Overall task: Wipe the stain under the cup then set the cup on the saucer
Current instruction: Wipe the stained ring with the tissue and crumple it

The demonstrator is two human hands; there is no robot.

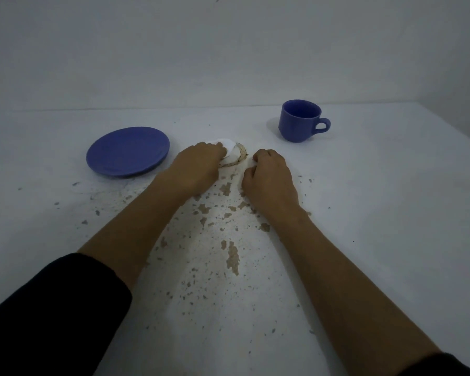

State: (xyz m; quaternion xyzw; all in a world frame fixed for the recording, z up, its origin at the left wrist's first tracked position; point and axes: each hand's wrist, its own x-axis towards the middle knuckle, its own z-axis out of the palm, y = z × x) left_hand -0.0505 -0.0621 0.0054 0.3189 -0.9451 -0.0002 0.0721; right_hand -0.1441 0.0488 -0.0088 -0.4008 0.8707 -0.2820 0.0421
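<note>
My left hand [201, 164] has its fingers clamped on a white tissue [227, 145], pressed on the ring stain [238, 157]. Right hand [269, 177] rests curled and empty beside it. Best bet: small firm circles along the ring. Cup [300, 120] waits far right, saucer [128, 151] left.

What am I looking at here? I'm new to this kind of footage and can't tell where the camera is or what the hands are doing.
There is no machine here. A person wears one camera on the head, looking forward and down at their own bare arms. On the white, chipped table lie a blue saucer at the left and a blue cup standing upright at the far right, apart from it. Between them is a brown ring stain. The left hand presses a white cloth onto that stain. The right hand rests curled on the table beside it and seems to hold nothing.
</note>
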